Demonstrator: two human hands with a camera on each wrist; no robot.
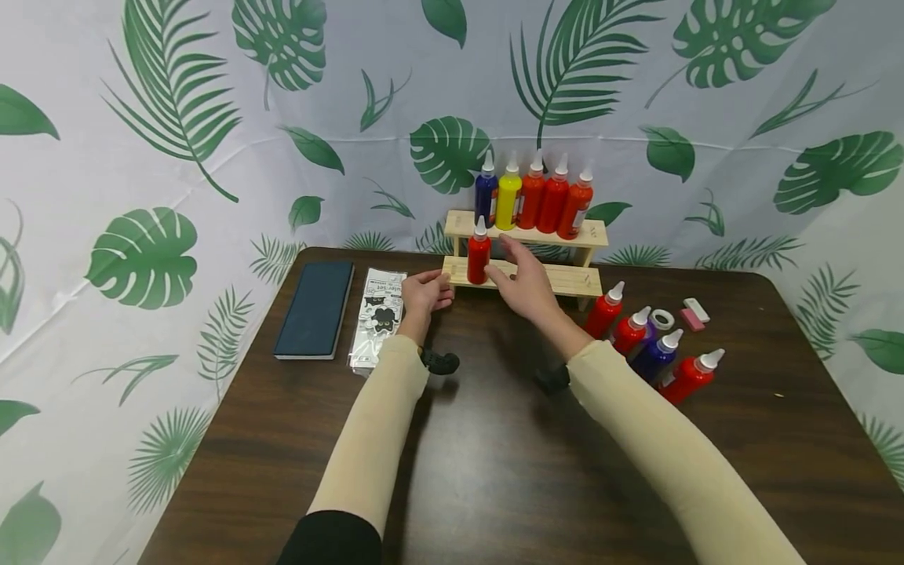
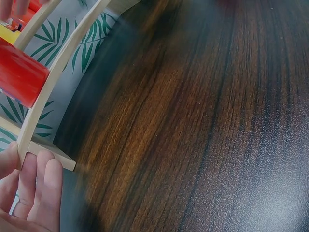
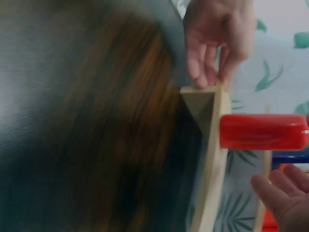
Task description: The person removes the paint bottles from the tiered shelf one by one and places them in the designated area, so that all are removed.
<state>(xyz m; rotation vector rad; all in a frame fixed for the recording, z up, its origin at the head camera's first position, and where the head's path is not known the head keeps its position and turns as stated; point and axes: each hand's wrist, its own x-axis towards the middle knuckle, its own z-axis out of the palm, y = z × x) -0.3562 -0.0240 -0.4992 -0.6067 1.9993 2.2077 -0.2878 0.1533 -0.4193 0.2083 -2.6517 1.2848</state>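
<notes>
A two-step wooden rack (image 1: 565, 278) stands at the back of the table. My left hand (image 1: 424, 294) pinches the left end of its lower step, thumb above and fingers beneath, as the left wrist view shows. On that step, near the left end, a red squeeze bottle (image 1: 479, 260) with a white pointed nozzle stands upright. Just to the right of this bottle is my right hand (image 1: 526, 286), fingers spread and apart from it in the right wrist view (image 3: 285, 193). The upper step carries a blue bottle (image 1: 486, 196), a yellow bottle (image 1: 508, 200) and several red or orange-red bottles (image 1: 554, 204).
More bottles, red (image 1: 687, 380) and blue (image 1: 654, 359), stand on the right, partly behind my right sleeve. Beside them lie a tape roll (image 1: 661, 319) and a pink-and-white block (image 1: 694, 317). A dark notebook (image 1: 315, 310) and a packaged ruler set (image 1: 377, 318) lie on the left.
</notes>
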